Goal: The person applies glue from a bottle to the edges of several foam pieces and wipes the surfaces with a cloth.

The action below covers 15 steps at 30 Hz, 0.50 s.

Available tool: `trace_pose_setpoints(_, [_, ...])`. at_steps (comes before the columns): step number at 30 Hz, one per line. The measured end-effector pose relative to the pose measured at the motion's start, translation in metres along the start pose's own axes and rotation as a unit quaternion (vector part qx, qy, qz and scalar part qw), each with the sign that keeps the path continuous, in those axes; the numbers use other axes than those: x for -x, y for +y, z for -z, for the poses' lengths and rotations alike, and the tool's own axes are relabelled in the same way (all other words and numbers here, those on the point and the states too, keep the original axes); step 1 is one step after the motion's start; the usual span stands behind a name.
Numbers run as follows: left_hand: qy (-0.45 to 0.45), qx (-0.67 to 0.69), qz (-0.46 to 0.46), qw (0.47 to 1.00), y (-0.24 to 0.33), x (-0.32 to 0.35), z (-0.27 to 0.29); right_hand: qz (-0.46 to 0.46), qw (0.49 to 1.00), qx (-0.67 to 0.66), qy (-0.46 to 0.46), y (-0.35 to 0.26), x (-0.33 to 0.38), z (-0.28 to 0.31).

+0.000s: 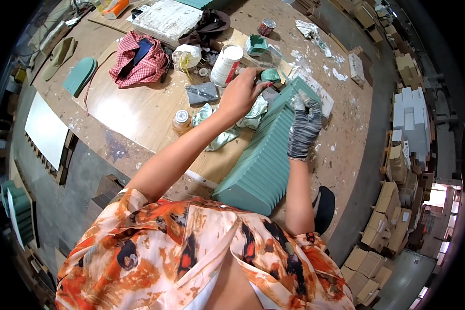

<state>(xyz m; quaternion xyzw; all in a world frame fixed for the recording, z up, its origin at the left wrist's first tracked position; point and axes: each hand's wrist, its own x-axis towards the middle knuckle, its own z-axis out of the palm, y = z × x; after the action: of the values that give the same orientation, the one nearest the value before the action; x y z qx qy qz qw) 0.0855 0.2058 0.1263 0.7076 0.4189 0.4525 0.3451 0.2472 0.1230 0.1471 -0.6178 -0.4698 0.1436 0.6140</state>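
A long teal-green block with a ridged face (pixel 261 150) lies slantwise on the workbench, its near end close to my body. My right hand (pixel 306 124), in a grey striped knit glove, is closed against the block's right side near its far end, with the fingers bent over the ridges. My bare left hand (pixel 245 90) reaches past the block's far left side. Its thumb and fingers close around a small green rounded piece (pixel 270 76), whose exact kind I cannot make out. Below that wrist lies a crumpled pale green cloth (pixel 225 137).
Near my left arm stand a white tub (pixel 227 64), a glass jar (pixel 182 122) and a grey block (pixel 201 94). Farther back are a green container (pixel 256 45), a can (pixel 266 27) and a red checked cloth (pixel 139 59). Cardboard boxes (pixel 387 201) are stacked beyond the bench's right edge.
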Motion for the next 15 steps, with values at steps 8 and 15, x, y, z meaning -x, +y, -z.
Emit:
trace_pose_setpoints(8, [-0.010,-0.002,-0.013,1.000,0.005,0.001,0.003,0.156,0.976,0.153,-0.023,0.010,0.011,-0.003])
trace_pose_setpoints(15, [-0.010,-0.015,-0.030,0.999,0.005,0.002,0.004,0.184,0.970,0.153,-0.032,0.004,0.009,-0.002])
